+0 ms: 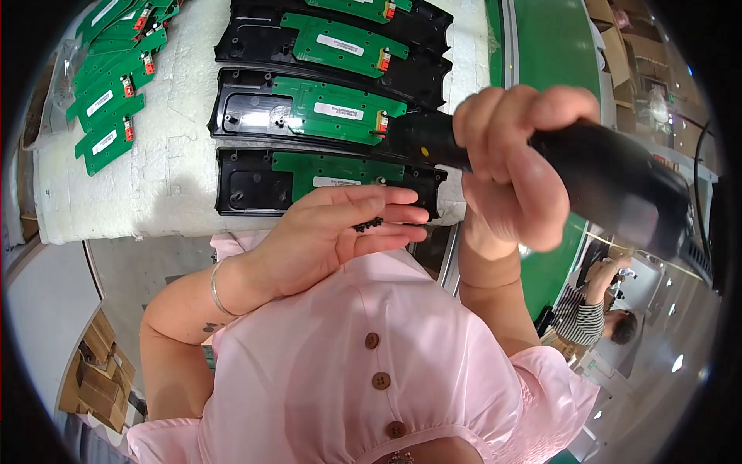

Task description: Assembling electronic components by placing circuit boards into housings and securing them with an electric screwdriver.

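My right hand point(510, 147) wraps around a black electric screwdriver point(610, 174). The nose of the screwdriver points left and reaches the right end of a green circuit board point(317, 112), by a small red-and-white connector point(382, 124). That board lies in a curved black plastic housing point(243, 104). My left hand point(325, 228) is turned palm up, fingers nearly straight, cupping a little cluster of small black screws point(368, 225). It hovers over the front edge of the nearest housing point(255, 182), partly covering the circuit board point(290, 166) in it.
More housings with boards point(340, 42) lie in a column behind. Loose green circuit boards point(104, 143) are piled at the left of the white foam-like work surface point(178, 182). A green strip point(553, 46) runs along the right. A person in a striped top point(580, 313) is farther right. Cardboard boxes point(100, 379) stand lower left.
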Demonstrator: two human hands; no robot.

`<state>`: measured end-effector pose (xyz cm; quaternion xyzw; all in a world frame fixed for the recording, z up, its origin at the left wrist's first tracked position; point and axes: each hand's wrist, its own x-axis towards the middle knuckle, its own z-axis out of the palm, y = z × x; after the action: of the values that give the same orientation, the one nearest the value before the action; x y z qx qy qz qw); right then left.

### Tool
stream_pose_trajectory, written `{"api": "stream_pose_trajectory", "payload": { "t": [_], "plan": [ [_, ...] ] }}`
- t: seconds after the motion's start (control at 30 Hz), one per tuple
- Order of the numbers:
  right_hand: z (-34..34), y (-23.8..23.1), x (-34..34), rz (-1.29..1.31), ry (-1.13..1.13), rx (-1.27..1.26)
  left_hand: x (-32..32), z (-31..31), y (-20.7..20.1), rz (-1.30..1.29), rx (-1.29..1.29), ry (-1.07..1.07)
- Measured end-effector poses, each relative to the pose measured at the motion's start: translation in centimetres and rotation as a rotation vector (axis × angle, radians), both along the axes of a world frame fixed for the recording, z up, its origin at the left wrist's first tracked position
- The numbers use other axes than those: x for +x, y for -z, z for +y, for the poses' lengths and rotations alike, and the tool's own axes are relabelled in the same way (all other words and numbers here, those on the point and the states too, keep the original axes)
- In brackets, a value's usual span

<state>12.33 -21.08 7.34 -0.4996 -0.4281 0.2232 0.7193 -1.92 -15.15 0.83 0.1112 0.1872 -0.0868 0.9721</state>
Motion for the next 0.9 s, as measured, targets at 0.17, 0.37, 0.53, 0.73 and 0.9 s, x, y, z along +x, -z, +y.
{"api": "stream_pose_trajectory", "payload": {
  "t": [0.17,0.37,0.53,0.73,0.9],
  "plan": [
    [0.1,1.1,1.3,0.076,-0.183,0.064,-0.7,0.2,0.0,-0.022,0.083,0.031],
    [0.7,0.9,0.4,0.021,-0.076,-0.072,-0.8,0.5,0.2,-0.084,0.232,0.012],
    [0.7,1.0,0.8,-0.033,-0.103,-0.097,-0.5,0.7,-0.3,0.057,0.193,-0.111],
    [-0.8,-1.2,1.4,0.004,-0.128,0.098,0.3,0.7,-0.1,0.07,0.041,-0.195],
    [-3.0,-4.7,2.6,-0.041,-0.545,0.304,0.8,0.6,0.4,0.042,-0.003,-0.239]
  ]
}}
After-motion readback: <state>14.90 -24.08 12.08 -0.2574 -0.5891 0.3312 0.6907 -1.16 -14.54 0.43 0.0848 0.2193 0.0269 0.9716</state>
